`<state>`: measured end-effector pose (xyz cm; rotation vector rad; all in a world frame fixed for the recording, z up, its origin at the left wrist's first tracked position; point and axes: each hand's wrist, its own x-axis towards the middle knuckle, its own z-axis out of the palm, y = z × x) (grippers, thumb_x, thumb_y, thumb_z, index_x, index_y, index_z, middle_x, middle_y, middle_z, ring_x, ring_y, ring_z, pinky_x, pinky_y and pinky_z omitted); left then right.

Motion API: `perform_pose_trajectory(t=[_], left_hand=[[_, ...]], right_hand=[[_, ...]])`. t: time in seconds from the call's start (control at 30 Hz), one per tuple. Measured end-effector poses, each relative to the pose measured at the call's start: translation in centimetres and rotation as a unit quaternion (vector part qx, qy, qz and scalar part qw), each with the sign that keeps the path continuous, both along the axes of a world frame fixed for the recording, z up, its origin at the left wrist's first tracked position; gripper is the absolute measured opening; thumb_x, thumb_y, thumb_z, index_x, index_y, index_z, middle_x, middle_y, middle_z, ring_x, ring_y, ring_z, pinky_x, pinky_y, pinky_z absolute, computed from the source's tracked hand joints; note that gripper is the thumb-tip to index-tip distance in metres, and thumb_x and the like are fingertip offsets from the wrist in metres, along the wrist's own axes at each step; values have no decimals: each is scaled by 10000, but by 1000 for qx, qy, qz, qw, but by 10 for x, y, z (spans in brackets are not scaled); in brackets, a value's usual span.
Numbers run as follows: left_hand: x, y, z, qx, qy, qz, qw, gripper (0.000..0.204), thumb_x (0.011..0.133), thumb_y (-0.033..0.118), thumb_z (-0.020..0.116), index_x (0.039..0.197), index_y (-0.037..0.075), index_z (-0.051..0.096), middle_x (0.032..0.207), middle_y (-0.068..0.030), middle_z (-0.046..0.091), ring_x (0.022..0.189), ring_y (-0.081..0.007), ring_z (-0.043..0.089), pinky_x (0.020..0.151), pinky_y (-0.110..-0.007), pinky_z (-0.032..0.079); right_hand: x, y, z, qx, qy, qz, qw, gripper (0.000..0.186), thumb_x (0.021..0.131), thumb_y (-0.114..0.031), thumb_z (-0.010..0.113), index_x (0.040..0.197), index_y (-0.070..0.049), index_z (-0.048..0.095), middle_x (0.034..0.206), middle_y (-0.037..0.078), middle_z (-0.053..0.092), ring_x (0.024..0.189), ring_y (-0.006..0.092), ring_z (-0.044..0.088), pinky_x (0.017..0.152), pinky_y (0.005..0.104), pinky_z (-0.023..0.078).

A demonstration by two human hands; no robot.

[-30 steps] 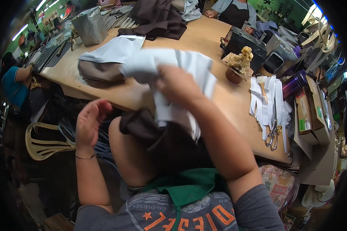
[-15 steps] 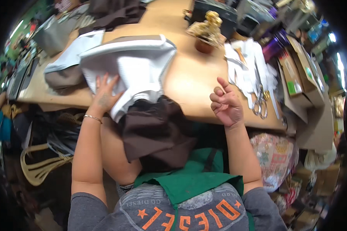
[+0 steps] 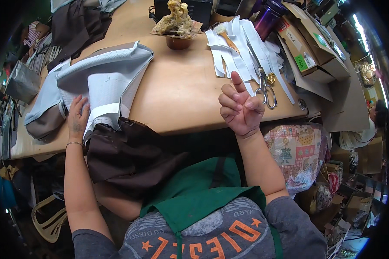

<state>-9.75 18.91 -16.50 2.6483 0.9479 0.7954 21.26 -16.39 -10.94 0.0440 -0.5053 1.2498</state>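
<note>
A sewn piece with white lining and dark brown fabric lies at the table's near left edge. Its white lining (image 3: 110, 88) faces up on the table, while the brown fabric (image 3: 121, 151) hangs over the edge toward my lap. My left hand (image 3: 78, 116) rests on the lining's left side, fingers stretched out. My right hand (image 3: 242, 108) is raised over the near edge, palm up. Its index finger points out and the other fingers curl loosely, with nothing visible in them. Metal scissors (image 3: 267, 93) lie just beyond it, on white strips (image 3: 242, 52).
A brown pot (image 3: 178, 43) with a crusted yellowish lump stands at the table's far middle. A wooden-handled brush (image 3: 230, 42) lies on the strips. A purple tumbler (image 3: 270, 17) and cardboard box (image 3: 307, 47) are at right. Another grey-and-white piece (image 3: 45, 123) lies at left.
The view has shifted, so the table's things appear further left. My left hand stays on the lining, now at its side edge. My right hand stays raised, its fingers much the same.
</note>
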Motion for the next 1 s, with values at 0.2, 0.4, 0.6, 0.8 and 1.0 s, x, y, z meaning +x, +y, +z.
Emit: perform_pose_trajectory(t=[0.2,0.4,0.6,0.8,1.0], left_hand=[[2,-4,2,-17,-22,0,1000,263,806,166,558,1030,31,590,1175,-166,512,1176,-314,406,976,-355,310],[-3,-28,46,-26,-105,27,994,220,808,125,571,992,9,599,1083,-155,572,1043,-263,527,888,-314,396],[47,-183,115,56,-93,-209,972,240,689,127,661,890,23,583,930,-133,579,883,-290,556,741,-364,454],[40,-236,59,-89,135,-180,970,253,760,263,608,890,47,589,922,-83,555,902,-253,550,772,-380,426],[23,-238,63,-162,266,-53,949,253,766,299,588,794,47,576,892,-150,568,796,-295,580,665,-412,448]], right_hand=[[2,5,-2,-26,3,-11,1000,643,660,16,497,1284,-55,361,851,62,407,683,119,380,624,222,373],[-4,13,-10,-161,-56,-62,983,586,676,123,490,1222,-80,425,855,44,415,632,77,357,517,149,349],[-37,33,-18,-330,-91,-49,939,426,694,91,521,1098,-40,487,779,14,456,577,71,379,509,152,352],[-83,86,3,-301,-620,-136,711,272,745,-87,613,1005,-26,563,817,62,562,718,145,545,623,253,453],[-118,106,0,-231,-794,-98,554,206,735,-152,606,859,13,610,782,146,618,650,365,560,633,387,462]])
